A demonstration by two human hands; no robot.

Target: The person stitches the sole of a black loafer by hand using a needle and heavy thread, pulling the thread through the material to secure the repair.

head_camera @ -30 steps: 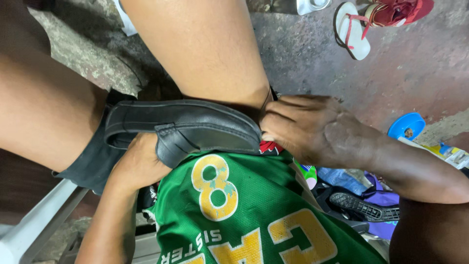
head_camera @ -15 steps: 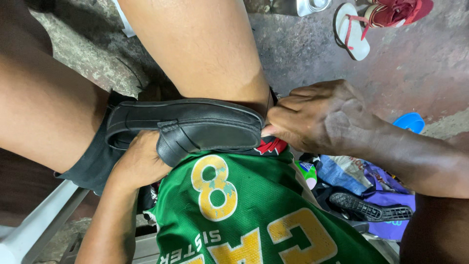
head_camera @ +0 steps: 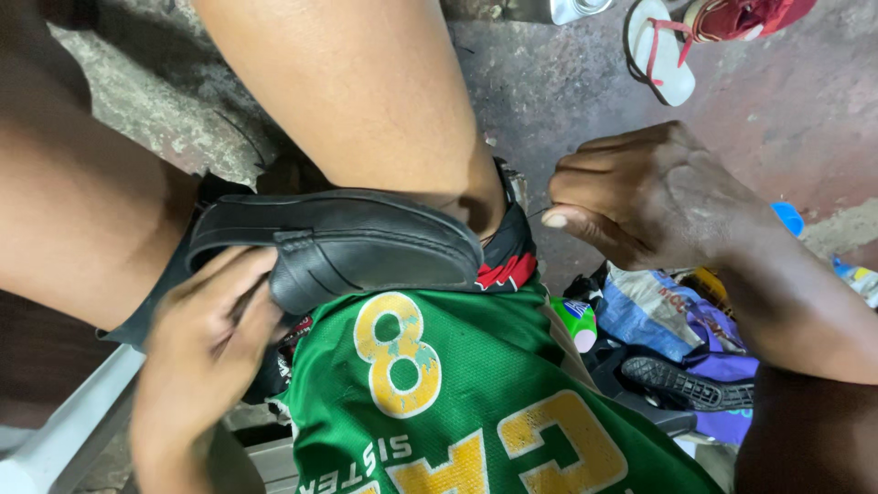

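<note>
A black leather loafer (head_camera: 347, 242) lies sideways across my lap, between my bare knees and a green jersey (head_camera: 457, 393) with yellow figures. My left hand (head_camera: 215, 334) grips the shoe at its heel end from below. My right hand (head_camera: 640, 197) is pinched shut just past the toe, thumb and fingers pressed together on a thin thread (head_camera: 535, 212) that runs back toward the toe. Whether a needle is in the pinch I cannot tell.
A white and red flip-flop (head_camera: 660, 50) and a red shoe (head_camera: 741, 16) lie on the concrete floor at the top right. Below my right arm sits a heap of bags, a small green-and-white bottle (head_camera: 576, 320) and a black shoe sole (head_camera: 686, 384). A white chair edge (head_camera: 64, 430) shows at the bottom left.
My right hand has pulled away from the shoe's toe to the right and upward, drawing the thread out. My left hand keeps its hold on the shoe.
</note>
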